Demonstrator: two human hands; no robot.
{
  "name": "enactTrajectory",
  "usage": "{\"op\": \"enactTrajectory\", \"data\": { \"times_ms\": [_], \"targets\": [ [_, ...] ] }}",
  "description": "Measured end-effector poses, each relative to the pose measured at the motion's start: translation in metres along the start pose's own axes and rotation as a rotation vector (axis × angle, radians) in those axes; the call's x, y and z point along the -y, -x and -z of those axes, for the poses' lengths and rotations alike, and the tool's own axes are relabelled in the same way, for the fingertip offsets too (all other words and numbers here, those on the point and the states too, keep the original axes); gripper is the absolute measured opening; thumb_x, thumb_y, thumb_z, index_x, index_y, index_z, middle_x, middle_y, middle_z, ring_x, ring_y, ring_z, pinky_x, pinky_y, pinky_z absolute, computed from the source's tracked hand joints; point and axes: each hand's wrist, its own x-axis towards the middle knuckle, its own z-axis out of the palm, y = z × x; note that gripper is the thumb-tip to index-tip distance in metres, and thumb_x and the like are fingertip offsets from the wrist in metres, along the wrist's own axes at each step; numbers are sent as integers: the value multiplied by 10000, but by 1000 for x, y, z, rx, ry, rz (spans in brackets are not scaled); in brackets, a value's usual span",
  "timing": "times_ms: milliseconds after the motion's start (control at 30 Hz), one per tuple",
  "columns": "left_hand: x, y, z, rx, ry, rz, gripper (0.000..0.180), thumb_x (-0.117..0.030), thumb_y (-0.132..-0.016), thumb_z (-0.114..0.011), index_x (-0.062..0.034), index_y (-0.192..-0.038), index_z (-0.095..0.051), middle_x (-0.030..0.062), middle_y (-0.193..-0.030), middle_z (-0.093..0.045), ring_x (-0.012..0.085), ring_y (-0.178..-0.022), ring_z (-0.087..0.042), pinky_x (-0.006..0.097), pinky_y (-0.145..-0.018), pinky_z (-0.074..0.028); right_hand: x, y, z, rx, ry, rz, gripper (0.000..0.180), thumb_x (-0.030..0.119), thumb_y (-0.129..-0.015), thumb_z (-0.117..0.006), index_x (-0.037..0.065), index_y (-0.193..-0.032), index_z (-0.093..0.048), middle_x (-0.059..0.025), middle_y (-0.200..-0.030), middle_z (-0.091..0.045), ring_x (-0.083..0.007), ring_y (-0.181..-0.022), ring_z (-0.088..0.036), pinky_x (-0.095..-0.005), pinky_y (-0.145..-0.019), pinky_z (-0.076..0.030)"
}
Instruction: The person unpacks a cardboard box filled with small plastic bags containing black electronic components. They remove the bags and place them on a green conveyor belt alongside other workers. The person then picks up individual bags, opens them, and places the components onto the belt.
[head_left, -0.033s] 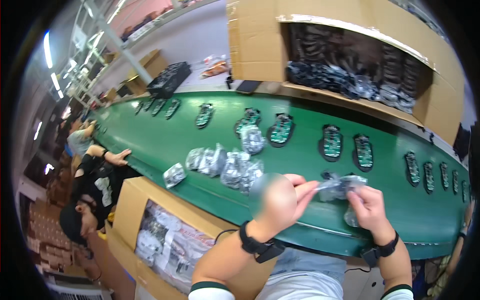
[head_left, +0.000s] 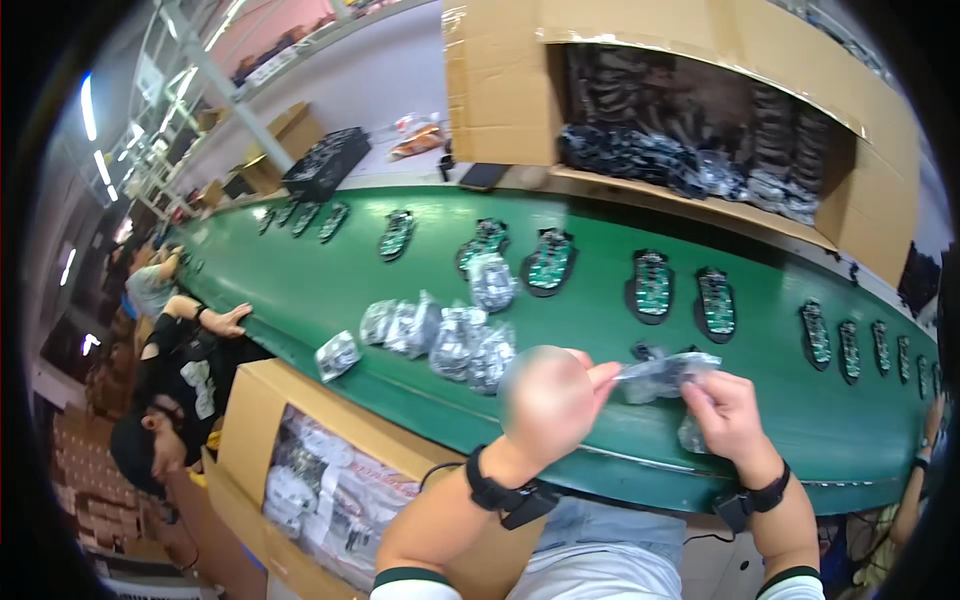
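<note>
Above the near side of a green work surface (head_left: 590,340), a clear plastic bag (head_left: 655,378) with something dark inside is stretched between my hands. My left hand (head_left: 555,400), partly blurred, pinches the bag's left end with thumb and fingertips. Closed around its right end is my right hand (head_left: 728,412), and part of the plastic hangs below those fingers. The bag's contents are too indistinct to name. Left of my left hand lie several bagged items (head_left: 460,342) in clear wrapping. Beyond the bag sit green circuit boards in dark oval shells (head_left: 715,302), spaced along the surface.
A large open cardboard box (head_left: 500,95) at the back holds dark parts and plastic bags. Another carton (head_left: 250,400), with bagged items inside, stands at the near left. A co-worker's hand (head_left: 228,320) rests on the surface's left edge; a black crate (head_left: 328,163) is farther back.
The view has shifted slightly, so the scene sits a little farther left. Both hands keep their hold on the plastic bag.
</note>
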Motion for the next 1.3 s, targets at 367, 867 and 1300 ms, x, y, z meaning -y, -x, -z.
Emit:
{"op": "enactTrajectory", "data": {
  "times_ms": [367, 867, 1300],
  "targets": [
    [-3, 7, 4, 33, -7, -152, 384, 59, -660, -848, -96, -992, -734, 16, -785, -639, 185, -607, -612, 293, -524, -470, 8, 7, -2, -117, 10, 136, 232, 26, -861, -684, 0, -1084, -742, -105, -666, -652, -211, -561, -612, -303, -546, -470],
    [-4, -2, 9, 14, 135, -271, 383, 64, -691, -825, -55, -1033, -701, 119, -1062, -740, 296, -922, -748, 335, -723, -628, 15, 0, -2, -322, -51, 304, 131, -17, -847, -686, -20, -970, -733, -143, -835, -693, -214, -675, -646, -299, -604, -495],
    [-11, 13, 3, 187, 308, -199, 399, 47, -681, -805, -73, -1045, -695, 137, -1118, -740, 263, -900, -753, 319, -683, -608, 16, -6, -20, 6, -190, 393, 333, 205, -804, -820, 75, -794, -513, -228, -1296, -534, -264, -954, -583, -360, -794, -508]
  ]
}}
